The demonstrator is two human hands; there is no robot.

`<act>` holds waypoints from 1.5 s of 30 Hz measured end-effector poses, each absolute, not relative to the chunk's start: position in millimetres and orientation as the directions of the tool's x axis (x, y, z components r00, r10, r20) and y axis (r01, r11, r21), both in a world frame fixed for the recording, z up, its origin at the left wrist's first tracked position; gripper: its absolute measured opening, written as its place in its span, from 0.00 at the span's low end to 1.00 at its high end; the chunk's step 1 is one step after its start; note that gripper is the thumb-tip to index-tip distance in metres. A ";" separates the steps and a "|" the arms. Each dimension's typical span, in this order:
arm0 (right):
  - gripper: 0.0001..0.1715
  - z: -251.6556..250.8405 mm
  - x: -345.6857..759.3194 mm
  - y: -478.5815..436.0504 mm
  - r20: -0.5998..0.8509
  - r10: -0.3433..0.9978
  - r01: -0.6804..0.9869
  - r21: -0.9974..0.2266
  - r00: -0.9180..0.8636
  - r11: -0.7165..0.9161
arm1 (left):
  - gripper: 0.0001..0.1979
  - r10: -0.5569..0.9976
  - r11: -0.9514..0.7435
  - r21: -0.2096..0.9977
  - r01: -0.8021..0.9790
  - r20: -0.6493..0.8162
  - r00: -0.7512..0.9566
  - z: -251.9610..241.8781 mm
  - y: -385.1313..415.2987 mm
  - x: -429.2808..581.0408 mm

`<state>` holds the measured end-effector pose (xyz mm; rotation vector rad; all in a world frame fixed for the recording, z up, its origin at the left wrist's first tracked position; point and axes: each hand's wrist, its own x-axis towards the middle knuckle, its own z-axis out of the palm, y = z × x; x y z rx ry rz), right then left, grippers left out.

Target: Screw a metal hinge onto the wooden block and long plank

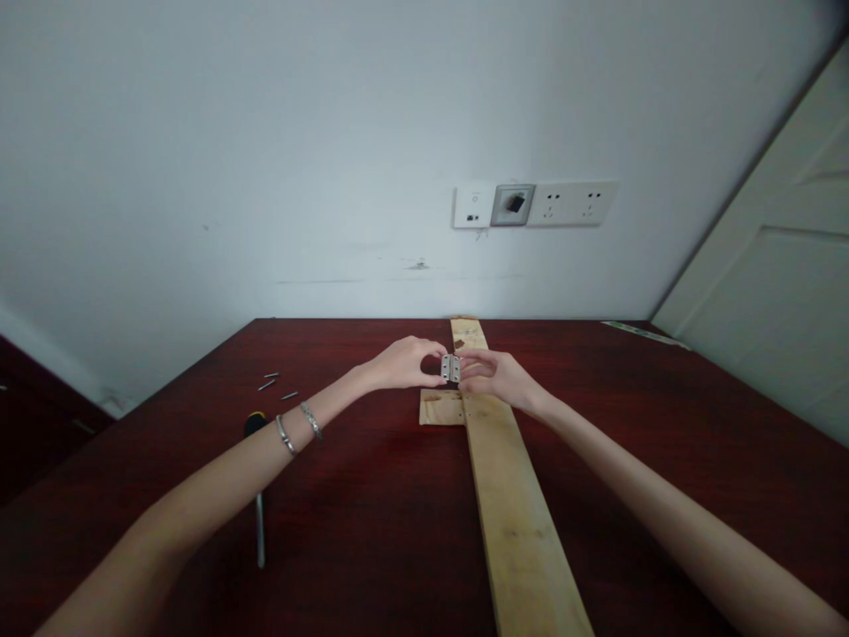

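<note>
A small silver hinge (pixel 451 368), opened out flat with screw holes showing, is held up between my two hands. My left hand (pixel 406 364) pinches its left edge between thumb and fingers. On the other side, my right hand (pixel 499 379) grips the right edge the same way. Below and behind the hinge lies a long pale wooden board (pixel 523 522), running from the near edge toward the wall. A short wooden block (pixel 440 408) sits against the board's left side, just under the hinge.
Several screws (pixel 266 385) lie on the dark red table (pixel 371 531) at the left. A screwdriver (pixel 260 531) rests partly hidden under my left forearm. At the back stands a white wall with sockets (pixel 574 203); a patterned strip (pixel 643 333) lies far right.
</note>
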<state>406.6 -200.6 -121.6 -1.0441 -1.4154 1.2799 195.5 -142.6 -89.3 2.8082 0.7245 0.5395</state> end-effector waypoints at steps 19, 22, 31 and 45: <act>0.24 -118.7 403.1 -231.1 0.577 0.757 0.326 -0.683 -0.307 0.653 | 0.23 0.444 -0.863 0.465 0.197 0.514 0.734 -96.2 -176.0 188.4; 0.25 -110.4 402.9 -237.0 0.657 0.678 0.380 -0.566 -0.329 0.732 | 0.25 0.453 -0.849 0.504 0.155 0.546 0.704 -89.8 -183.0 188.3; 0.25 -85.5 398.0 -254.3 0.752 0.550 0.392 -0.412 -0.363 0.823 | 0.25 0.400 -0.880 0.466 0.089 0.628 0.668 -73.0 -197.5 185.8; 0.26 -61.0 406.1 -270.9 0.739 0.551 0.493 -0.338 -0.387 0.801 | 0.23 0.344 -0.928 0.351 0.122 0.684 0.643 -49.1 -211.3 174.9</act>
